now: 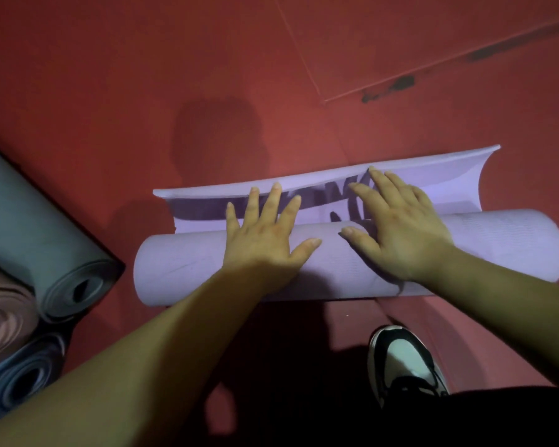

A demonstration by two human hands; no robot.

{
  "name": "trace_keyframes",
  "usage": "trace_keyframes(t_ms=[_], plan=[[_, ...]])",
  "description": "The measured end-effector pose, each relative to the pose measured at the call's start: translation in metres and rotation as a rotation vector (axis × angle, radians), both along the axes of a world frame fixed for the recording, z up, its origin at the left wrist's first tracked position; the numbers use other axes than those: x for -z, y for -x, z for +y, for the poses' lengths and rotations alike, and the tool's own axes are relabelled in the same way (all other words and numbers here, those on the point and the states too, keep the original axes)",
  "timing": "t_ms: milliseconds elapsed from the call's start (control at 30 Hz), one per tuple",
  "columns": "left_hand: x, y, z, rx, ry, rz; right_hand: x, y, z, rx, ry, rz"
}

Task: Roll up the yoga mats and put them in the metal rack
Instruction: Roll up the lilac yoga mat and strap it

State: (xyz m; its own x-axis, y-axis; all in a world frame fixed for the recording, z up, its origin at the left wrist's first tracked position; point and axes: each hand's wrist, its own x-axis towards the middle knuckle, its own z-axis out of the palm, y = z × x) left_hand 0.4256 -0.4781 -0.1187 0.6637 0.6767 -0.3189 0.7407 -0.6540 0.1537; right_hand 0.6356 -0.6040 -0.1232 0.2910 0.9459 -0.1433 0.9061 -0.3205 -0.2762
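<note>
A lilac yoga mat lies across the red floor, almost wholly rolled into a thick cylinder. Its last short flap curls up just beyond the roll. My left hand lies flat on the roll's middle, fingers straight and spread, reaching onto the flap. My right hand presses the roll beside it, fingers straight, their tips at the flap's far edge. The metal rack cannot be made out.
At the left edge lie stacked rolled mats: a grey-blue one, a pink one and a dark blue one. My black-and-white shoe stands right behind the roll. A flat red mat lies at the far right.
</note>
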Motion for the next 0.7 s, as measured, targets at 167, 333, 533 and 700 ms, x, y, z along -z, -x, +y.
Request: trace_keyframes(t_ms=[167,333,533,700], plan=[[0.017,0.015,-0.019,0.036,-0.24,-0.133,-0.002,-0.005,0.012,0.031,-0.006,-0.009],[0.016,0.007,-0.008,-0.022,-0.177,-0.09,-0.001,0.002,0.008,0.061,-0.005,-0.039],[0.009,-0.004,0.012,-0.014,-0.107,-0.034,0.003,0.011,-0.003,0.045,-0.034,-0.123],[0.002,-0.012,0.023,-0.029,-0.157,-0.076,0.0,-0.001,0.017,0.07,-0.033,-0.119]])
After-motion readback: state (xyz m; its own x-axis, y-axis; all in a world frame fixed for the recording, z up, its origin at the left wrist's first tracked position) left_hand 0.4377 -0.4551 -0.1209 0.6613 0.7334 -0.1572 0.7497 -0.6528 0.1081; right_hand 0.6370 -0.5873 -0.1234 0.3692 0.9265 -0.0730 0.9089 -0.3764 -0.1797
